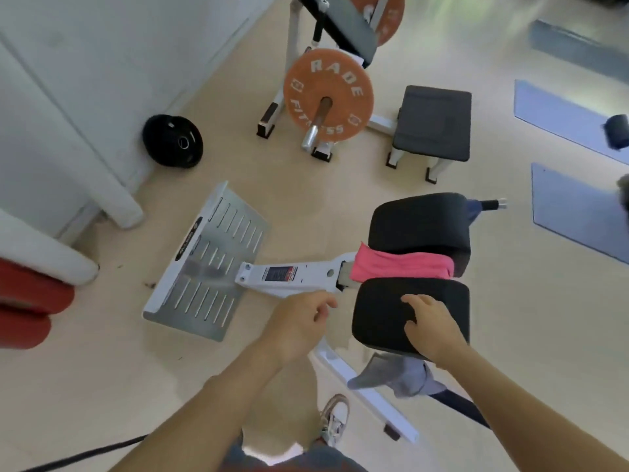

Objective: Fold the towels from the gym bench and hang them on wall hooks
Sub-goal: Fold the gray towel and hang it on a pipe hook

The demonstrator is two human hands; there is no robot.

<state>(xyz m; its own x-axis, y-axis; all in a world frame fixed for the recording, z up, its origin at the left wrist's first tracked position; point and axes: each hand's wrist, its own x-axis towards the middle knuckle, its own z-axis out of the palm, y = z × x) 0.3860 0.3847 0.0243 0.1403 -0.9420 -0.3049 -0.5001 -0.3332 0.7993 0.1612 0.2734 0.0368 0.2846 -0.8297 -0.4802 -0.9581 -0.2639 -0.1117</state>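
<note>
Pale gym flooring [306,199] fills the view, with blue mats [578,212] at the right and an orange weight plate [328,93] on a rack beyond. Nearest is the gym bench [381,321], with two black pads on a white frame and a slotted metal footplate [207,264] at its far left end.

By my reading the task has barely begun. A pink towel [401,265] lies bunched in the gap between the pads, and a grey towel [391,376] hangs crumpled below the near pad. Neither is folded, and no wall hooks are in view (so all the hanging is left to do). No basket, bin or other container shows either.

The right hand [432,328] rests on the near pad with its fingers fairly straight, gripping nothing. The left hand [299,325] hovers over the frame, loosely curled and empty.
</note>
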